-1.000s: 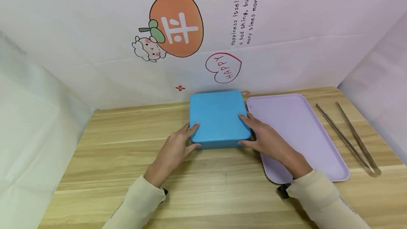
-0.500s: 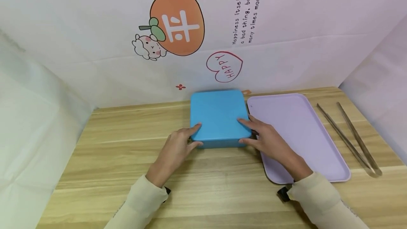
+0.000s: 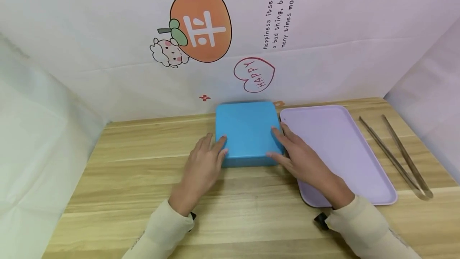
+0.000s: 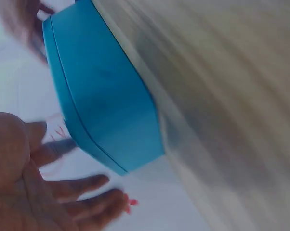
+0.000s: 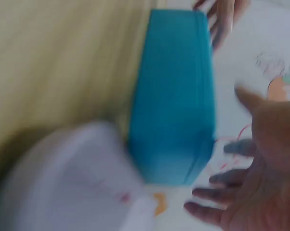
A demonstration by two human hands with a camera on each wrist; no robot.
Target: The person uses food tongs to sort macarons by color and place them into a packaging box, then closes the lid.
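A blue lidded box (image 3: 248, 129) stands on the wooden table against the back wall, its lid on. At its left front corner is my left hand (image 3: 201, 165), fingers spread and relaxed; the left wrist view shows the palm (image 4: 10, 168) apart from the box wall. My right hand (image 3: 305, 161) hovers by the right front corner with its fingers spread. In the right wrist view that hand (image 5: 265, 168) stands off the box (image 5: 176, 91), with a gap between them. Neither hand grips anything.
A lilac tray (image 3: 338, 147) lies right of the box, partly under my right forearm. Farther right are metal tongs (image 3: 395, 157), their arms apart. A white printed cloth (image 3: 118, 43) hangs behind the table (image 3: 143, 179).
Both hands have let go of the box; the thumbs have come off its front face and lifted. The box stays in place.
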